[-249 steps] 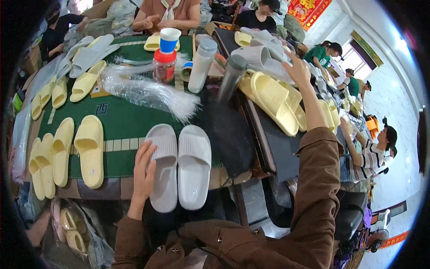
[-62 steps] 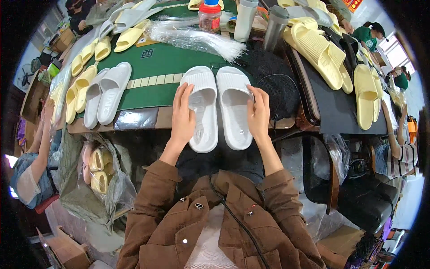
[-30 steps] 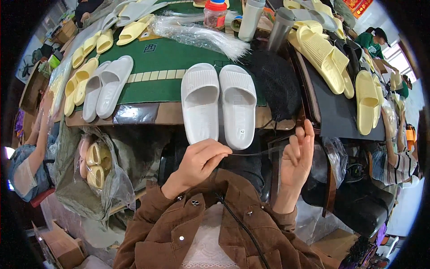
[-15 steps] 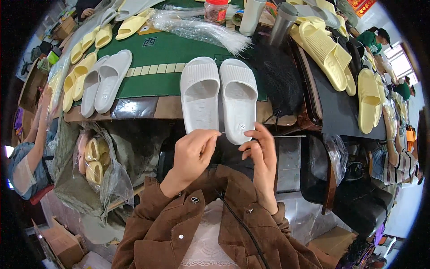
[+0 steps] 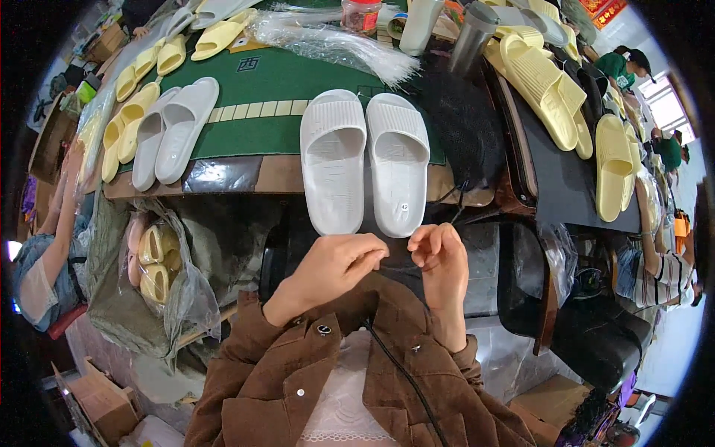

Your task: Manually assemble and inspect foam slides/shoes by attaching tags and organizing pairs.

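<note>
A pair of light grey slide slippers lies side by side in front of me, toes pointing away, heels jutting past the table's near edge. The left slipper [image 5: 334, 182] has a bare footbed; the right slipper [image 5: 397, 179] carries a small round white sticker [image 5: 404, 207] at its heel. Just below the left heel, my left hand [image 5: 331, 270] is closed in a pinch, and whatever is in it is too small to make out. My right hand [image 5: 443, 261] hovers below the right heel with fingers curled in toward the thumb; its hold is also hidden. Neither hand touches a slipper.
On the green mat [image 5: 261, 86] lie clear plastic strands [image 5: 335, 48], another grey pair [image 5: 177, 134] and yellow slippers [image 5: 134, 123]. A steel flask [image 5: 473, 37] and a jar [image 5: 360, 16] stand at the back. Yellow slides [image 5: 538, 86] cover the right table; a black chair [image 5: 596, 335] is below.
Both hands have drawn back toward me from the slipper heels. My right hand has left the stickered heel, and the thin strand at my left fingertips no longer shows.
</note>
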`<act>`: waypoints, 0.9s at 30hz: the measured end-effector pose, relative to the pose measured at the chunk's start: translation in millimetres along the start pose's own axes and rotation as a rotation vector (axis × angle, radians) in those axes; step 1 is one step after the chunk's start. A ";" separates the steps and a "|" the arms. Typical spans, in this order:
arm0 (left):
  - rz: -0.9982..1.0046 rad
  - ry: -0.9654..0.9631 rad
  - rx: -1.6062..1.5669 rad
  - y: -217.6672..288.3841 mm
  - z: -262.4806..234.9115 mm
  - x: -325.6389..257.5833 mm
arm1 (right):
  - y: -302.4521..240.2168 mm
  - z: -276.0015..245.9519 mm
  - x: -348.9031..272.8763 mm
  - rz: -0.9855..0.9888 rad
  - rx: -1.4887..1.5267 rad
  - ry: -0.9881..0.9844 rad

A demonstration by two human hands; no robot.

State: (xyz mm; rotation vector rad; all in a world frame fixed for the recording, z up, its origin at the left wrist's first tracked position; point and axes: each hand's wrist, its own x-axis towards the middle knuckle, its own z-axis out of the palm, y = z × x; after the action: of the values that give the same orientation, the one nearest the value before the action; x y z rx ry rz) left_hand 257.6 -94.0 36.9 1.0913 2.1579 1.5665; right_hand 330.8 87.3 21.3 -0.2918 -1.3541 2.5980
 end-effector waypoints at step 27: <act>-0.027 0.743 1.091 5.0 -67.5 5.2 | 24.4 -7.8 63.2 0.240 0.077 -0.028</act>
State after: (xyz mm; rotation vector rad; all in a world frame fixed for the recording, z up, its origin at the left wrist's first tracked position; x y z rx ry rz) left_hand 215.8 -137.1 68.5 0.6787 3.6994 0.7220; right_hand 270.1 96.3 -8.4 -0.4323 -1.2960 2.8507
